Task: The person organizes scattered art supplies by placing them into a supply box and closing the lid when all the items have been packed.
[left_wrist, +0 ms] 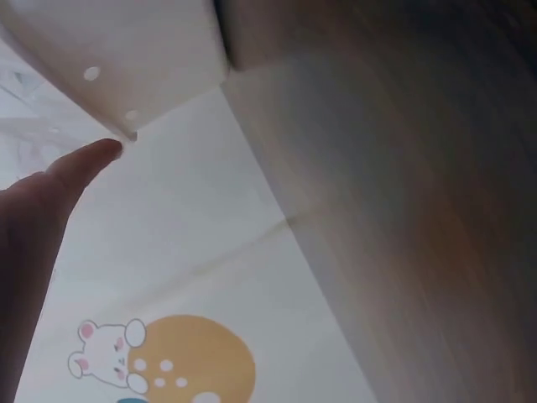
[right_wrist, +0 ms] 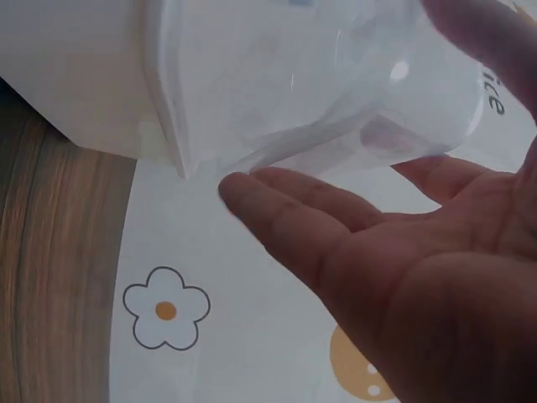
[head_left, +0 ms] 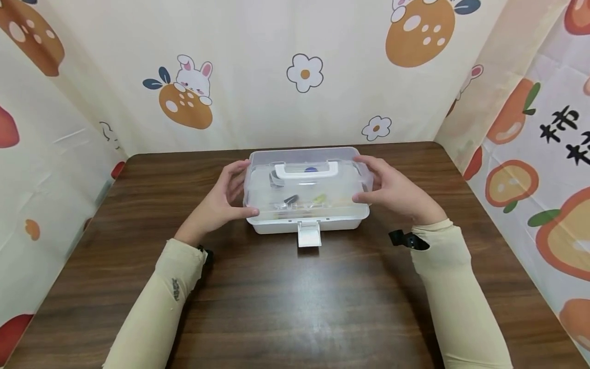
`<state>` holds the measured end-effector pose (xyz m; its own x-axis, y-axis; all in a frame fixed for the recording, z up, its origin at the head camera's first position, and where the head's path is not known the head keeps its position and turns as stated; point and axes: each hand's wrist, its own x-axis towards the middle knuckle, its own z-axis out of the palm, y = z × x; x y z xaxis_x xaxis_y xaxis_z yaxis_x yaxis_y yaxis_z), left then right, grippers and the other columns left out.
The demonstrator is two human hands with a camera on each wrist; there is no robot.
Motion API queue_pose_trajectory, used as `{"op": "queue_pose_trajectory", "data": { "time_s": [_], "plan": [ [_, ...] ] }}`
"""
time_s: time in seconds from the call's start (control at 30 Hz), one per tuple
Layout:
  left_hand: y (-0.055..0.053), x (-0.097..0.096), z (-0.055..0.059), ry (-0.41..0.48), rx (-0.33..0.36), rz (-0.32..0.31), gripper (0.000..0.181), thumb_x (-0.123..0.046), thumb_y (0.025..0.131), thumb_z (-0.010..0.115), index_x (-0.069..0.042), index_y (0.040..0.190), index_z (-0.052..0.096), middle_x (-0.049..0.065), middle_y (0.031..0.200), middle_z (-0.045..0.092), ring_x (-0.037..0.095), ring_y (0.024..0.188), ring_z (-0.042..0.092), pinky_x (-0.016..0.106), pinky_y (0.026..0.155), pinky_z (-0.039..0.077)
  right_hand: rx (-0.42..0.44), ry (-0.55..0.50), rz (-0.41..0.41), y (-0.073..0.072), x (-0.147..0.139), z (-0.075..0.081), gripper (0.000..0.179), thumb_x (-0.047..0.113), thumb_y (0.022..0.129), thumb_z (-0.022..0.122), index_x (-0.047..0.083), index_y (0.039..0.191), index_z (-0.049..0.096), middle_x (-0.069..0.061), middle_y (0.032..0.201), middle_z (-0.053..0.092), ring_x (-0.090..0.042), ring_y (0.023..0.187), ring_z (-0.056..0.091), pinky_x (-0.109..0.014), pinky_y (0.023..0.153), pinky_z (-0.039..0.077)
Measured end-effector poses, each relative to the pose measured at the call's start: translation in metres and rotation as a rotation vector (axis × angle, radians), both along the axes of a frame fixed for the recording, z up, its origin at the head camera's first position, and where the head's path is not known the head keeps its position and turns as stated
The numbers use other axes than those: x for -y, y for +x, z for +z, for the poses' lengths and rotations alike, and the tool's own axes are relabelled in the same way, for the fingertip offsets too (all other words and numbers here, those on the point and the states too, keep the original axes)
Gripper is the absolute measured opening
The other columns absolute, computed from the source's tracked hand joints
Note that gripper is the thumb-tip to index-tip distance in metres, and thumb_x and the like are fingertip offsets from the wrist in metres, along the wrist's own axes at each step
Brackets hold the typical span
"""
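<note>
A plastic storage box with a white base and a clear lid stands in the middle of the table. Its white carry handle lies on top, and the front latch hangs unfastened. The lid's front edge is back from the base's front rim. My left hand holds the lid's left end, thumb at the front corner and fingers behind. At the opposite end, my right hand holds the lid the same way; in the right wrist view its fingers lie along the clear plastic.
Small items show through the lid, among them a dark one and a yellow-green one. The brown wooden table extends toward me. Printed curtains hang behind the table and at both sides.
</note>
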<state>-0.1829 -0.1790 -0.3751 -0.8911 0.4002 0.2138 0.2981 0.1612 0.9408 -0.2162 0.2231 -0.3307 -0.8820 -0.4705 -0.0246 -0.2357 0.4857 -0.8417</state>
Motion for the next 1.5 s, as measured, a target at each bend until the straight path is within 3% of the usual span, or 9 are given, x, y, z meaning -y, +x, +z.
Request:
{"op": "queue_pose_trajectory", "data": {
  "time_s": [0.2,0.3,0.5,0.87,0.93,1.07,1.2,1.37,1.5],
  "plan": [
    [0.007,-0.006,0.010,-0.099,-0.056,-0.002,0.109,0.006,0.072,0.085,-0.011,0.156,0.018,0.006,0.162,0.016,0.026,0.151,0.020,0.046,0.120,0.020,-0.101,0.148,-0.007,0.004,0.009,0.000,0.088,0.012,0.079,0.084,0.013,0.152,0.034,-0.019,0.148,0.031,-0.037,0.126,0.043,-0.051,0.099,0.044],
    [0.005,-0.007,0.008,-0.161,-0.099,0.020,0.109,0.003,0.069,0.088,-0.011,0.155,0.023,0.008,0.159,0.015,0.029,0.150,0.022,0.049,0.119,0.021,-0.126,0.192,-0.010,0.006,0.012,-0.001,0.087,0.011,0.079,0.084,0.012,0.151,0.035,-0.020,0.147,0.032,-0.038,0.121,0.044,-0.051,0.096,0.045],
    [-0.002,-0.006,-0.006,-0.300,-0.147,0.079,0.107,-0.012,0.066,0.094,-0.026,0.153,0.032,0.005,0.157,0.012,0.025,0.146,0.023,0.049,0.118,0.025,-0.149,0.250,-0.029,0.005,0.017,-0.004,0.086,0.008,0.077,0.084,0.011,0.148,0.036,-0.022,0.146,0.032,-0.038,0.120,0.044,-0.053,0.098,0.046],
    [0.009,-0.025,0.004,-0.498,-0.154,0.168,0.101,-0.023,0.069,0.093,-0.036,0.151,0.035,0.009,0.161,0.003,0.032,0.145,0.023,0.053,0.112,0.033,-0.165,0.314,-0.051,0.011,0.024,-0.011,0.090,0.005,0.076,0.081,0.010,0.150,0.029,-0.027,0.149,0.024,-0.043,0.125,0.041,-0.056,0.105,0.038],
    [0.010,-0.032,0.007,-0.529,-0.203,0.180,0.100,-0.027,0.068,0.094,-0.034,0.151,0.037,0.006,0.163,0.000,0.032,0.149,0.016,0.056,0.114,0.029,-0.181,0.336,-0.055,0.014,0.027,-0.010,0.089,0.005,0.078,0.079,0.009,0.150,0.027,-0.027,0.150,0.022,-0.044,0.124,0.043,-0.056,0.104,0.040],
    [0.015,-0.047,0.017,-0.630,-0.377,0.201,0.102,-0.035,0.066,0.094,-0.030,0.151,0.039,0.005,0.166,0.004,0.032,0.152,0.004,0.065,0.116,0.014,-0.354,0.428,-0.054,0.021,0.038,-0.008,0.092,0.007,0.076,0.081,0.005,0.151,0.028,-0.027,0.154,0.018,-0.045,0.135,0.035,-0.057,0.110,0.033],
    [0.020,-0.067,0.021,-0.797,-0.504,0.210,0.105,-0.037,0.067,0.094,-0.032,0.153,0.035,0.010,0.165,0.012,0.034,0.153,0.005,0.067,0.116,0.003,-0.585,0.608,-0.029,0.035,0.056,-0.013,0.105,0.011,0.069,0.088,0.008,0.155,0.027,-0.022,0.162,0.015,-0.042,0.150,0.010,-0.065,0.117,0.010],
    [0.027,-0.091,0.012,-1.102,-0.658,0.291,0.117,-0.039,0.066,0.093,-0.039,0.158,0.021,0.008,0.166,0.013,0.040,0.152,0.005,0.066,0.115,-0.007,-0.788,0.745,-0.080,0.050,0.074,-0.037,0.116,0.019,0.064,0.093,0.016,0.158,0.025,-0.016,0.161,0.024,-0.038,0.152,0.008,-0.065,0.117,-0.002],
    [0.033,-0.103,0.000,-1.211,-0.767,0.357,0.124,-0.042,0.064,0.094,-0.040,0.159,0.014,0.006,0.165,0.020,0.039,0.151,0.014,0.069,0.115,0.000,-0.886,0.742,-0.175,0.053,0.085,-0.054,0.119,0.027,0.061,0.096,0.016,0.157,0.027,-0.016,0.157,0.032,-0.039,0.150,0.017,-0.064,0.117,-0.001]
  ]
}}
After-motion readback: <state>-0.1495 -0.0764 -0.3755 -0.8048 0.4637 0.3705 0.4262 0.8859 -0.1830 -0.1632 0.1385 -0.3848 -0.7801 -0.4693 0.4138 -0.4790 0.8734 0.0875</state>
